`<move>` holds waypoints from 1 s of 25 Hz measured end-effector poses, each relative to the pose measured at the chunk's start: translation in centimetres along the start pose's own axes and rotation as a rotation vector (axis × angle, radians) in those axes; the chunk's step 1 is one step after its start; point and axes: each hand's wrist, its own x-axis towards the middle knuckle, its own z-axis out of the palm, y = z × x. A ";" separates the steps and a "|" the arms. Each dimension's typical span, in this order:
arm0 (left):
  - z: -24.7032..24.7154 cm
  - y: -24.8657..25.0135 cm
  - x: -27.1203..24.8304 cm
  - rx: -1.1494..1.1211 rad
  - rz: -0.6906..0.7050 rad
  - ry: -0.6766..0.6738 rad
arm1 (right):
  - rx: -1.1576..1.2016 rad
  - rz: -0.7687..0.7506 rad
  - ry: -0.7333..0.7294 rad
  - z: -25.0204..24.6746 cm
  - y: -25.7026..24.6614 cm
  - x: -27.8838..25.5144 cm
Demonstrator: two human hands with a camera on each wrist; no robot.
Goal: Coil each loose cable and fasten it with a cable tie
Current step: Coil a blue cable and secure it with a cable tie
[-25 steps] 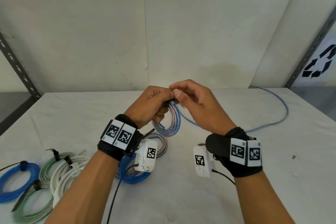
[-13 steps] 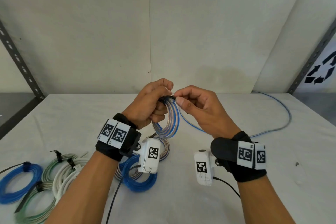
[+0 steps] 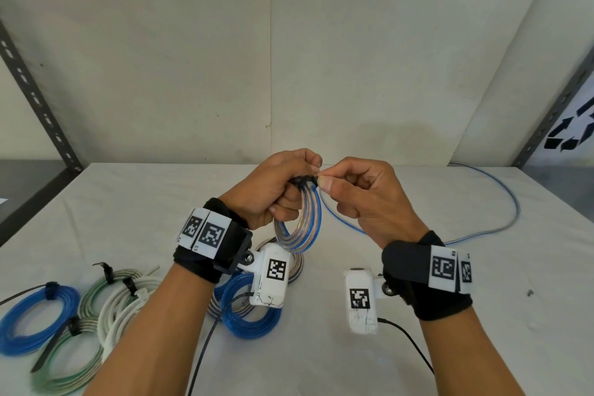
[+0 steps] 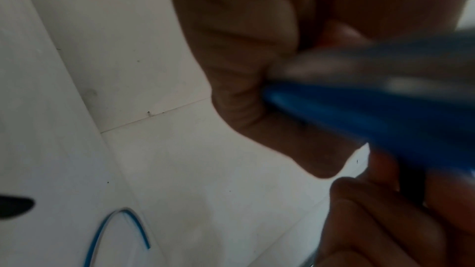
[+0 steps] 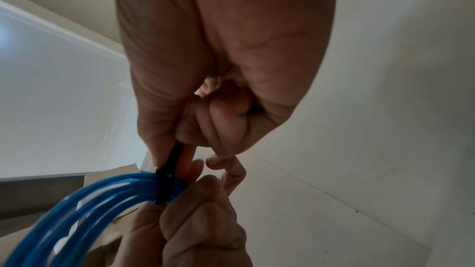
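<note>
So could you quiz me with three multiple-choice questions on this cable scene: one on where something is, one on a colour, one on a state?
1. Where do the finished coils lie?
A. near-left of the table
B. on the shelf post
C. far-right corner

2. What colour is the tie around the held coil?
A. white
B. black
C. red

3. How is the held coil?
A. flat on the table
B. lifted in both hands
C. hanging from a hook

Answers:
1. A: the finished coils lie on the table at near left.
2. B: the cable tie is black.
3. B: the left hand grips the held coil while the right hand pinches the tie.
</note>
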 end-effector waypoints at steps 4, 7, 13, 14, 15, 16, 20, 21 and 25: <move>-0.1 0.2 -0.1 -0.032 -0.020 -0.037 | 0.006 0.019 -0.014 -0.3 0.7 0.1; -0.1 0.1 0.0 -0.030 -0.028 -0.008 | 0.005 0.019 0.007 0.1 0.9 0.2; -0.1 0.1 1.0 0.011 0.005 0.124 | -0.146 -0.019 0.089 -0.2 1.6 0.6; 0.1 0.3 1.4 0.040 0.037 0.201 | -0.194 -0.027 0.136 -0.6 1.8 0.8; 0.2 0.6 1.9 0.063 0.076 0.293 | -0.212 -0.025 0.214 -0.9 2.0 0.9; 0.2 1.0 2.4 0.078 0.118 0.389 | -0.201 -0.008 0.304 -1.1 2.0 0.9; 0.7 2.4 3.6 0.100 0.213 0.566 | -0.090 0.121 0.286 0.0 1.0 0.1; 1.0 2.6 3.6 0.098 0.217 0.557 | -0.112 0.115 0.251 0.2 0.6 -0.1; 0.9 2.6 1.2 0.016 0.228 0.403 | -0.105 0.103 0.231 0.7 -0.7 -0.2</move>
